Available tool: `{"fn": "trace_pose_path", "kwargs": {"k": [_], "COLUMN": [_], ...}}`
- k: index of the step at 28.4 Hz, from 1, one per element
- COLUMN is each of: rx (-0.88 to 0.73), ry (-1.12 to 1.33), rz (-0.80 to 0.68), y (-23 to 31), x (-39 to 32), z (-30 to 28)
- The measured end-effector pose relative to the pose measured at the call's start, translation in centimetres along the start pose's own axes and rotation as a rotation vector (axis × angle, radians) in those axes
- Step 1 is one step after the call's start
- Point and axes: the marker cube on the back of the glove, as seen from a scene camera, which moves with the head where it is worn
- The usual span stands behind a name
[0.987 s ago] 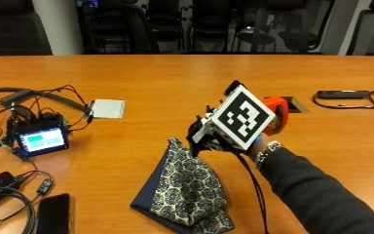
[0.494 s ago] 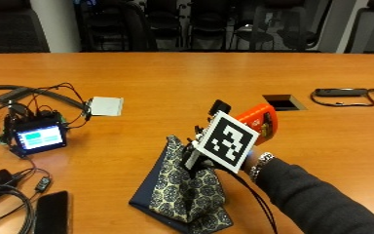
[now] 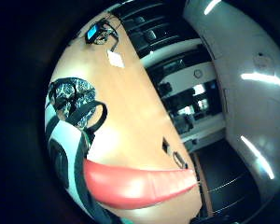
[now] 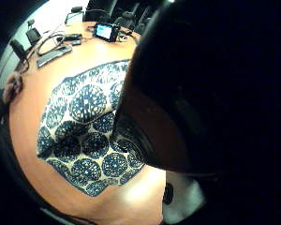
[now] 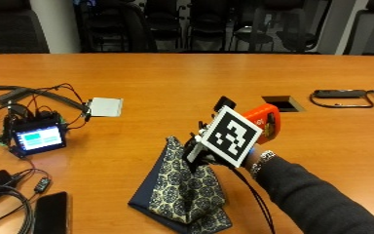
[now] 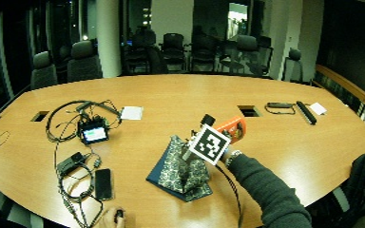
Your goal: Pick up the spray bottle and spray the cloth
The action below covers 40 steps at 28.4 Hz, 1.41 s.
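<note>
The cloth [image 5: 184, 192] lies rumpled on the table [image 5: 141, 83]. Since a second ago the hand [image 5: 203, 151] has dropped closer over it, gripping the orange bottle [image 5: 265, 124] aloft; spraying looks imminent.

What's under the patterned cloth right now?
The cloth lies bunched on the bare wooden table, peaked in the middle. Only tabletop shows around its edges; whatever its folds cover cannot be seen. The spray bottle is held beside it.
</note>
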Motion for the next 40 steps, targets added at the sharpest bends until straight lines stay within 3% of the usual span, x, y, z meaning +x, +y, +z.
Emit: {"fn": "trace_pose_path", "kwargs": {"k": [17,28,40], "rx": [0.202,0.337,0.390], "ry": [-0.306,-0.839,-1.213], "rz": [0.388,0.711,0.835], "y": [-5.0,-9.7,-13.6], "x": [3.8,5.5,2.9], "z": [-5.9,-8.5,-7.2]}}
